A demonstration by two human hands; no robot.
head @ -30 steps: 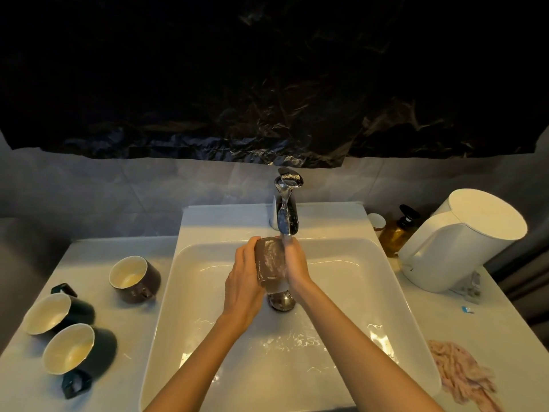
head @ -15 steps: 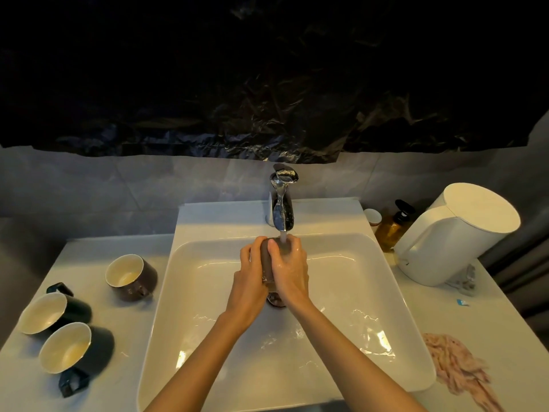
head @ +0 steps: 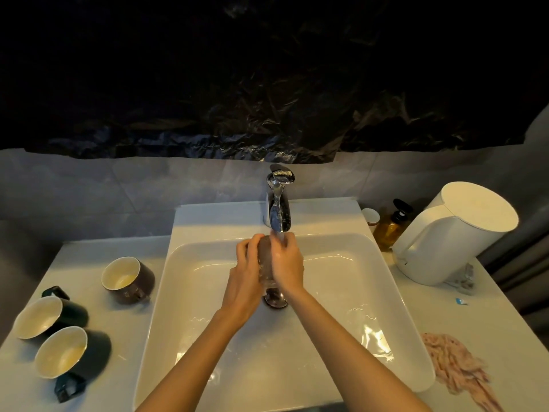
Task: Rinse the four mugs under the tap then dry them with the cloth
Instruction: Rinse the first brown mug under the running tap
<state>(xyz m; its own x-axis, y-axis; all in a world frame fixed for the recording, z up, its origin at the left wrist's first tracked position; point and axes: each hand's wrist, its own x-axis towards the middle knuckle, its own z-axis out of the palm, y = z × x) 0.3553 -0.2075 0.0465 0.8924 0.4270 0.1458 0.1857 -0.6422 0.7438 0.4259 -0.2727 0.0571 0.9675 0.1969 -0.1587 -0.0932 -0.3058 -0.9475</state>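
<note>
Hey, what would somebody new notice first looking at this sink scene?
Dead centre, the left hand and right hand wrap a held mug under the running tap, over the white sink. On the counter to its left sit a brown mug, a far green mug and a near green mug. A crumpled pink cloth lies near right, with a white kettle behind it.

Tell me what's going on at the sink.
A person holds a brown ceramic mug in both hands, left hand and right hand, under water running from the chrome tap over the white sink. Another brown mug and two dark green mugs sit on the counter to its left. The pink cloth lies untouched on the right.
</note>
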